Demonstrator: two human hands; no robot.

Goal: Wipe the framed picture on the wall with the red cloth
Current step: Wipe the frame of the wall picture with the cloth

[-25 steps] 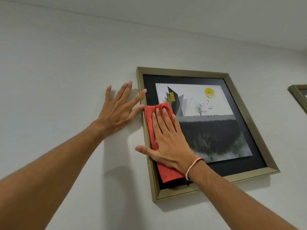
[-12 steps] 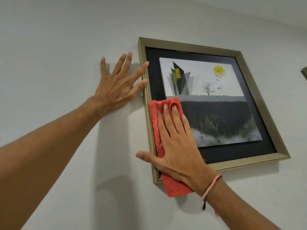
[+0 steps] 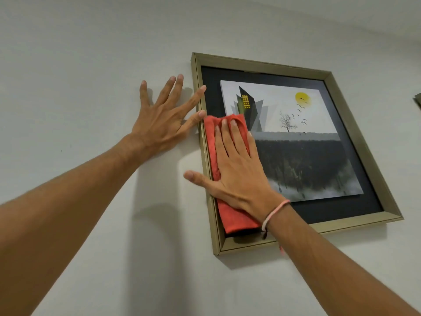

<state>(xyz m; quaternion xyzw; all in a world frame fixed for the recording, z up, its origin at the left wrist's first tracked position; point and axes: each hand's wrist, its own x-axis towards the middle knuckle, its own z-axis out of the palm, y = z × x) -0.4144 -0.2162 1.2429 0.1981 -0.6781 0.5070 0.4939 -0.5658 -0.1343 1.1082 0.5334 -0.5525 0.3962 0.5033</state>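
Observation:
A framed picture (image 3: 337,142) with a gold frame and black mat hangs on the white wall. It shows a dark building, a yellow sun, birds and a bare tree. My right hand (image 3: 239,176) lies flat on the red cloth (image 3: 210,142), pressing it against the left part of the glass, thumb out over the frame's left edge. My left hand (image 3: 161,124) is spread flat on the wall beside the frame, with its forefinger and thumb touching the left frame edge.
The corner of a second frame (image 3: 418,100) shows at the far right edge. The white wall (image 3: 79,65) spreads to the left and below the picture. The ceiling line runs across the top right.
My right hand slid the red cloth down to the frame's bottom left corner, then back up along the left side. My left hand stayed on the wall by the frame.

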